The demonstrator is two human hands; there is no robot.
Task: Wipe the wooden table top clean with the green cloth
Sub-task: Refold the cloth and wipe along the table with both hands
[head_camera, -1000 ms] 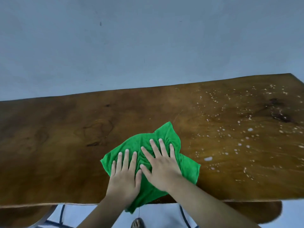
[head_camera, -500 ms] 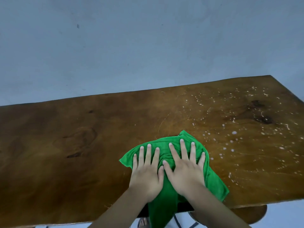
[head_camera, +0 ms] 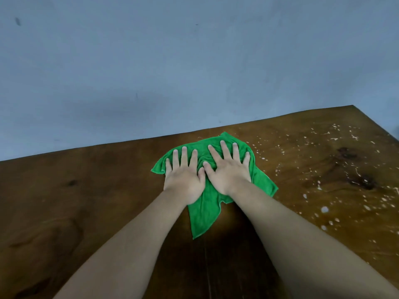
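The green cloth (head_camera: pixel 204 212) lies crumpled on the wooden table top (head_camera: pixel 86 201), close to the far edge. My left hand (head_camera: pixel 183 175) and my right hand (head_camera: pixel 228 171) rest side by side on it, palms down and fingers spread, pressing it flat without gripping. A tail of the cloth trails back toward me between my forearms. White specks and droplets (head_camera: pixel 323 209) are scattered over the right part of the table, starting just right of the cloth.
A plain blue-grey wall (head_camera: pixel 194 72) rises right behind the table's far edge. The table's right corner (head_camera: pixel 354 106) is in view at the upper right. Dark knots (head_camera: pixel 364 182) mark the wood on the right.
Both hands have pushed the cloth from the near edge across to the far edge and slightly right. My arms are now stretched out over the table.
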